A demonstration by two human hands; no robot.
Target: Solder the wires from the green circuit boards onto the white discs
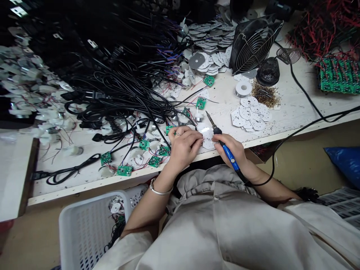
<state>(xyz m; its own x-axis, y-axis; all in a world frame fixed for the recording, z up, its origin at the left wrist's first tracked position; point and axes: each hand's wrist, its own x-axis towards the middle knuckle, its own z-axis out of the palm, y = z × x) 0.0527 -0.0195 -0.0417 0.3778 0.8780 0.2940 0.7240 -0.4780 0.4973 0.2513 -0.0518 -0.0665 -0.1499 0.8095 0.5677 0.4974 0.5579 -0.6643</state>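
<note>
My right hand grips a blue soldering iron, its metal tip pointing up and away over the workbench. Under and between my hands lies a white plate-like circuit board with rounded edges. My left hand rests at the board's left side with its fingers bent and pressed together; what they hold, if anything, is hidden. Just beyond the board stands a small motor beside a green circuit board. Several more green boards with wires lie left of my left hand.
Black cables pile up at the left and back. A fan, a solder spool and stacked white boards stand to the right. Red-wired green boards fill the far right. A plastic basket sits below the bench edge.
</note>
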